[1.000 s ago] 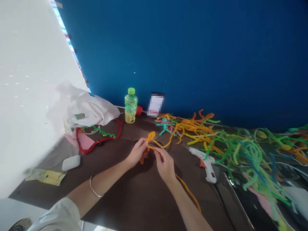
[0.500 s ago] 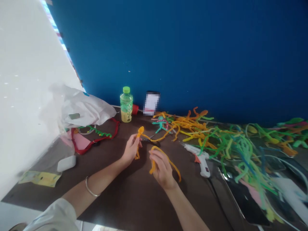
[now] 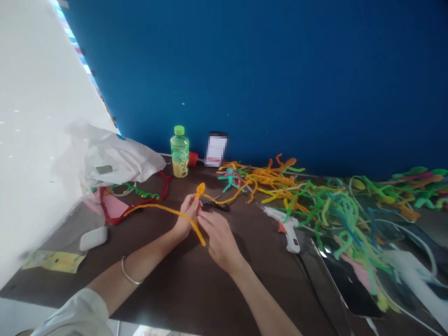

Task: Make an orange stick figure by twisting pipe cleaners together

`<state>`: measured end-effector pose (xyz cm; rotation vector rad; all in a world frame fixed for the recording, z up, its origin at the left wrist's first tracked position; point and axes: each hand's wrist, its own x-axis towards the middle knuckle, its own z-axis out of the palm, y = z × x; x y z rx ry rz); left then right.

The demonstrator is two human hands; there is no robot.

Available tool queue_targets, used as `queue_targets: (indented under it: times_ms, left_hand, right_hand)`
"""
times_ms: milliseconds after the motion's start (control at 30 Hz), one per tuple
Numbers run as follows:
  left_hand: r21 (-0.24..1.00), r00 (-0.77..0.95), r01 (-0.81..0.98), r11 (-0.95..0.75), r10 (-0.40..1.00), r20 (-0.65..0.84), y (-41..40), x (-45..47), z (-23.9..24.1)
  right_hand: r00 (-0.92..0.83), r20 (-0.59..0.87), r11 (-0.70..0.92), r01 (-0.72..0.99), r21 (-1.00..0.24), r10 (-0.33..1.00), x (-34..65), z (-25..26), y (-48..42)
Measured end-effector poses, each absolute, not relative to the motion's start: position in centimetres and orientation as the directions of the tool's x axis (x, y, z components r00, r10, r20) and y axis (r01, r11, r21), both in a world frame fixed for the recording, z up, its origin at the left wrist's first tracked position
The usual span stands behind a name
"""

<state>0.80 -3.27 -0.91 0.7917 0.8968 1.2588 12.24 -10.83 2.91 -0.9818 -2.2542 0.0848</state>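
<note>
My left hand [image 3: 183, 223] is closed on an orange pipe-cleaner figure [image 3: 200, 189], whose coiled head sticks up above the thumb. From its side one long arm runs right toward the orange pile. My right hand [image 3: 222, 240] presses its fingertips close to the figure's body just below the left thumb. Across the left hand lies a loose orange pipe cleaner [image 3: 157, 206], one part stretching left and a short end pointing down beside the right fingers. Where the fingertips meet it is partly hidden. Behind the hands lie scissors [image 3: 222, 207] with dark handles.
A white glue gun [image 3: 291, 235] lies right of my hands, beside a dark phone [image 3: 350, 280] and heaped green pipe cleaners [image 3: 339, 210]. Orange ones [image 3: 271, 179] and a teal figure [image 3: 230, 176] are behind. A bottle [image 3: 180, 154], plastic bag [image 3: 129, 158] and white case [image 3: 93, 239] stand left.
My right hand has moved left to meet my left hand. The loose pipe cleaner it carried on the right now lies across the left hand, stretching left. The view has shifted slightly.
</note>
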Motion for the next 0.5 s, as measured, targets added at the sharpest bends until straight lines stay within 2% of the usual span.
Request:
queue_targets:
  times_ms: [67, 133, 200, 267, 367, 433, 500]
  left_hand:
    - [0.858, 0.088, -0.49, 0.153, 0.988, -0.126, -3.2, 0.8, -0.6]
    - [0.826, 0.114, -0.533, 0.186, 0.982, -0.148, -3.2, 0.9, -0.4]
    - [0.803, 0.158, -0.549, 0.234, 0.972, -0.175, -3.2, 1.0, -0.2]
    - [0.79, 0.205, -0.55, 0.271, 0.961, -0.187, -3.3, 1.1, -0.1]
    - [0.779, 0.276, -0.545, 0.311, 0.944, -0.183, -3.8, 1.2, 0.2]
    - [0.777, 0.308, -0.535, 0.331, 0.933, -0.185, -4.1, 1.3, 0.3]
    - [0.782, 0.335, -0.522, 0.341, 0.925, -0.18, -4.4, 1.4, 0.4]
  right_hand:
    - [-0.308, 0.588, 0.605, 0.68, -0.414, 0.748, 13.1, 2.3, -10.4]
    - [-0.071, 0.565, 0.467, 0.65, -0.599, 0.822, 13.8, 1.5, -10.1]
    - [0.121, 0.424, 0.321, 0.48, -0.817, 0.898, 14.0, 0.8, -9.7]
    - [0.198, 0.212, 0.171, 0.206, -0.963, 0.957, 13.8, 0.5, -9.3]
    - [0.202, 0.017, 0.041, -0.117, -0.992, 0.979, 13.3, 0.5, -8.9]
    - [0.23, -0.018, 0.03, -0.202, -0.979, 0.973, 13.3, 0.6, -8.8]
    - [0.273, -0.012, 0.049, -0.215, -0.975, 0.962, 13.4, 0.8, -8.7]
